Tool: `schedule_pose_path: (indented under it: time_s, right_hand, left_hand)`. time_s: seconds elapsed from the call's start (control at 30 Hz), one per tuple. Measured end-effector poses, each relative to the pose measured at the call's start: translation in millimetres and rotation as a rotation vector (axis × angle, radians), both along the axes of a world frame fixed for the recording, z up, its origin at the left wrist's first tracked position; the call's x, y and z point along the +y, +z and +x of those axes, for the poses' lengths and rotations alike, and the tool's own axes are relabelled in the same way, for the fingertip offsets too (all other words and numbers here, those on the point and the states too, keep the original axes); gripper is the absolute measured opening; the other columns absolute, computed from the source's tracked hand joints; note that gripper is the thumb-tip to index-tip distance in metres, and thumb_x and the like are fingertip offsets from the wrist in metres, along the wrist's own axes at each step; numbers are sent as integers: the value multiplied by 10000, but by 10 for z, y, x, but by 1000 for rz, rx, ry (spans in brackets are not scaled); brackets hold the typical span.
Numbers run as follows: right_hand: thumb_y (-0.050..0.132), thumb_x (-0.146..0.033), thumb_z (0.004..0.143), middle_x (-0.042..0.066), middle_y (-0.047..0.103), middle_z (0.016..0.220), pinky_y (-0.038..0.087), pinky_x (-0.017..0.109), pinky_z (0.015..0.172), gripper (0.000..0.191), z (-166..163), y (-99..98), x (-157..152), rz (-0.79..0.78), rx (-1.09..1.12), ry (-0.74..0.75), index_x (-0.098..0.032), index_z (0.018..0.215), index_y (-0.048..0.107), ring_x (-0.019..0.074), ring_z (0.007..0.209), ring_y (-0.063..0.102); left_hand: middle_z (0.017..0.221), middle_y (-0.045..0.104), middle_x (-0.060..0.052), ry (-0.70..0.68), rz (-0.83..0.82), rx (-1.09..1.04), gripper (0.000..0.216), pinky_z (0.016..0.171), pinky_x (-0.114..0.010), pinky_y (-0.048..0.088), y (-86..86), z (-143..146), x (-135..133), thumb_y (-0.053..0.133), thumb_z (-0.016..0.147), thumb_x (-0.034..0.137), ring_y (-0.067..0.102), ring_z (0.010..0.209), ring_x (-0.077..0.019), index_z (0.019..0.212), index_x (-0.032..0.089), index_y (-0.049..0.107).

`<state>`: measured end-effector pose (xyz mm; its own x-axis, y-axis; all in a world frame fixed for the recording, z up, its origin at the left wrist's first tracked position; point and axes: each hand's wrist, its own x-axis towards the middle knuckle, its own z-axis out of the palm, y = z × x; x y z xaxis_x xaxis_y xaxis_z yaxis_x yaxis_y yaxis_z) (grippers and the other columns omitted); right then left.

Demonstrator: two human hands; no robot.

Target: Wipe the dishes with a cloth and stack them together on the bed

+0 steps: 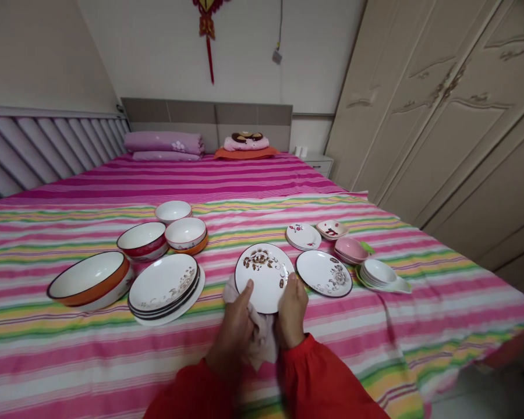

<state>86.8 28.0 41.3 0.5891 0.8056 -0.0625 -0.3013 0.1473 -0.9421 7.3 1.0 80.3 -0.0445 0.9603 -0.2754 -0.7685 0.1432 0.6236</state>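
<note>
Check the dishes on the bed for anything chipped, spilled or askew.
Nothing looks chipped or spilled. Only the flowered plate is tilted, gripped by the left hand with a cloth and by the right hand above the bed.

White plate (265,274) with brown flowers — pale pink cloth (262,337), pink-striped bedsheet (113,361), red sleeves (327,381)

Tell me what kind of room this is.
Most likely a bedroom: a wide striped bed, folded bedding against the headboard, and a tall wardrobe along the right wall.
</note>
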Motion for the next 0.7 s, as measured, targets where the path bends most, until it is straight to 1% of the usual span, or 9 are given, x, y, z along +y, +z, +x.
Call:
schedule_pose_path:
  time_s: [0.07,0.1,0.2,0.27,0.37,0.47,0.53,0.6,0.7]
  right_hand:
    - [497,-565,838,12,638,699,459,288,586,396,-49,-56,-5,-27,51,-3,-182,789,584,166,636,564]
    - [504,-561,833,19,649,716,461,290,590,393,-51,-54,-5,-27,62,2,-179,802,592,170,647,575]
    - [530,-562,817,15,651,722,443,282,571,386,25,57,1,0,81,59,-182,794,589,165,635,568]
    - [571,-570,798,-11,600,646,403,266,535,392,126,184,7,22,42,141,-187,716,556,144,581,514]
    - [643,-569,762,-58,449,538,328,241,498,441,297,367,19,99,-122,257,-197,600,470,107,526,393]
    - [663,-571,747,-76,362,522,298,234,488,475,390,453,31,150,-233,302,-205,565,422,96,518,332]
    - [646,-581,757,-78,356,516,305,236,486,483,372,432,31,138,-227,267,-210,562,407,98,515,332]
    - [617,-584,778,-74,396,518,334,241,495,467,298,357,22,104,-177,166,-212,576,420,106,519,368]
    - [561,-570,816,-31,559,609,423,271,557,400,143,195,1,33,-45,9,-201,670,518,143,585,503]
  left_hand:
    - [975,756,-117,-6,-58,-25,459,897,-348,551,-40,71,-30,757,713,232,693,1004,-259,1145,141,633]
    - [959,758,-117,-4,-74,-29,456,902,-345,548,-57,94,-44,763,704,220,692,1007,-261,1135,139,640]
    - [967,758,-105,-11,-61,-4,495,895,-352,550,-65,79,-49,777,683,214,691,1007,-268,1153,146,637]
    - [980,756,-110,-35,-46,27,522,875,-357,557,-29,-9,-21,780,673,226,691,1001,-279,1163,127,630]
    - [969,756,-118,-84,-12,67,569,867,-364,559,64,-194,32,791,644,257,689,998,-297,1165,98,624]
    - [989,755,-105,-97,60,127,644,893,-374,548,133,-302,47,812,609,247,684,1013,-297,1203,116,602]
    - [1009,752,-100,-103,52,117,646,915,-383,538,131,-278,35,810,615,255,674,1038,-293,1214,134,597]
    - [1021,750,-95,-93,19,72,605,932,-391,531,88,-182,10,798,638,293,666,1060,-286,1195,152,608]
    - [1052,741,-103,-97,-9,14,551,964,-390,514,-15,19,-40,798,645,332,648,1099,-279,1142,155,639]
